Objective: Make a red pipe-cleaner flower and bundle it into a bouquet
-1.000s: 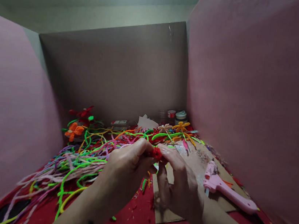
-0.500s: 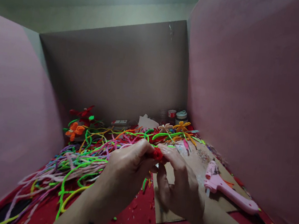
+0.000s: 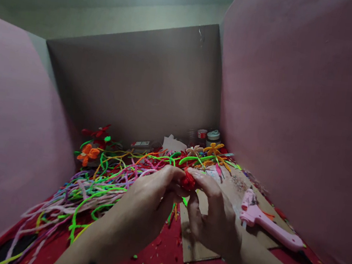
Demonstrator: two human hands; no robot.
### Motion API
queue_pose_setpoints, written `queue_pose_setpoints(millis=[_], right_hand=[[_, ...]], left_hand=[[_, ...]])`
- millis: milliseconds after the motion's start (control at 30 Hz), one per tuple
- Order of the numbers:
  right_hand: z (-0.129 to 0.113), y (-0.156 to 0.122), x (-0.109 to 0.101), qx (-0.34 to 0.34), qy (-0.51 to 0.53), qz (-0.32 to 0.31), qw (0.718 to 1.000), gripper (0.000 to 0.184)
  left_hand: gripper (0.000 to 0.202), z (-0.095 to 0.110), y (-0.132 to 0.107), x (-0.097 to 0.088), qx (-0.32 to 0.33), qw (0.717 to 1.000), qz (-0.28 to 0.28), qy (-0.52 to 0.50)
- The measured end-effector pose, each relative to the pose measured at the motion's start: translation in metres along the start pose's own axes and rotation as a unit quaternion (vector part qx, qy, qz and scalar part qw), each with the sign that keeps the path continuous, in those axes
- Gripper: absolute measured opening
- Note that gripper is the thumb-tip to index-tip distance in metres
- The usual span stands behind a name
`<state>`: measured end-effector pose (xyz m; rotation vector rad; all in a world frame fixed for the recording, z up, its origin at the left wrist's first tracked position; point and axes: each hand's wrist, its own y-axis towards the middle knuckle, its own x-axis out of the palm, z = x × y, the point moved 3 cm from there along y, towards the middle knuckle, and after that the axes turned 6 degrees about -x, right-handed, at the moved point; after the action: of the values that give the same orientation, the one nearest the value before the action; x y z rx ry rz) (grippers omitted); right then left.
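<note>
A small red pipe-cleaner piece [image 3: 187, 181] is pinched between the fingertips of both my hands, above the red table surface. My left hand [image 3: 150, 200] is closed on it from the left, my right hand [image 3: 213, 217] from the right. A bit of green pipe cleaner [image 3: 184, 201] shows just below the fingers. Beneath my right hand lies a brown cardboard sheet [image 3: 196, 249]. How the red piece is shaped is hidden by my fingers.
A tangled heap of coloured pipe cleaners [image 3: 91, 185] covers the left. A pink glue gun [image 3: 267, 224] lies on the cardboard at right. Finished pipe-cleaner flowers [image 3: 88, 153] and small jars [image 3: 213, 136] stand at the back. Pink boards [image 3: 311, 115] wall in both sides.
Both hands have shifted slightly and the fingers have closed tighter round the red piece. The rest is unchanged.
</note>
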<state>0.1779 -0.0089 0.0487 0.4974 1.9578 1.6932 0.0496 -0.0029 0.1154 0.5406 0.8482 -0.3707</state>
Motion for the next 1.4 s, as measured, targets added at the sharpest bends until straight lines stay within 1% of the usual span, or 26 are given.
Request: queue_pose_setpoints(millis=[67,167,333,400,433,500,600,700,767,833,933,1067,1267,1400], right_hand=[[0.000,0.000,0.000,0.000,0.007,0.007,1.000,0.058],[0.000,0.000,0.000,0.001,0.013,0.008,1.000,0.060],[0.000,0.000,0.001,0.001,0.016,0.006,1.000,0.059],[0.001,-0.001,0.002,0.011,0.024,0.012,1.000,0.058],[0.001,-0.001,0.002,0.027,0.035,0.014,0.999,0.056],[0.005,-0.002,0.003,0.085,0.072,0.029,0.993,0.052],[0.013,-0.001,0.006,0.182,0.153,0.066,0.969,0.043],[0.016,0.003,0.006,0.215,0.218,0.092,0.948,0.037],[0.016,0.006,0.006,0.216,0.231,0.098,0.944,0.035],[0.015,0.007,0.004,0.214,0.233,0.100,0.943,0.033],[0.014,0.005,0.003,0.217,0.236,0.082,0.944,0.027],[0.013,0.001,0.002,0.191,0.239,0.056,0.950,0.026],[0.011,0.002,0.000,0.166,0.251,0.063,0.951,0.025],[0.012,0.003,0.001,0.160,0.256,0.063,0.951,0.025]], left_hand=[[0.021,0.001,-0.001,-0.001,-0.006,1.000,0.017,-0.022],[0.026,0.003,0.000,-0.001,0.001,0.998,0.041,-0.036],[0.031,0.002,0.001,0.000,0.011,0.998,0.056,-0.015],[0.030,0.001,0.001,0.000,0.011,0.998,0.060,-0.006],[0.030,0.000,0.001,0.000,0.010,0.998,0.062,-0.002],[0.031,0.000,0.001,-0.001,0.008,0.998,0.060,0.002],[0.029,0.001,0.003,-0.001,0.007,0.999,0.052,-0.011],[0.032,0.001,0.006,-0.001,0.000,0.999,0.047,-0.027],[0.031,0.001,0.007,-0.001,-0.004,0.998,0.047,-0.031],[0.022,0.002,0.006,-0.002,-0.004,0.998,0.054,-0.034],[0.007,0.002,0.005,-0.004,-0.001,0.998,0.060,-0.028],[0.006,0.003,0.004,-0.004,0.001,0.998,0.064,-0.025],[0.007,0.004,0.006,-0.004,0.008,0.996,0.091,-0.011],[0.008,0.004,0.005,-0.005,0.018,0.995,0.094,-0.002]])
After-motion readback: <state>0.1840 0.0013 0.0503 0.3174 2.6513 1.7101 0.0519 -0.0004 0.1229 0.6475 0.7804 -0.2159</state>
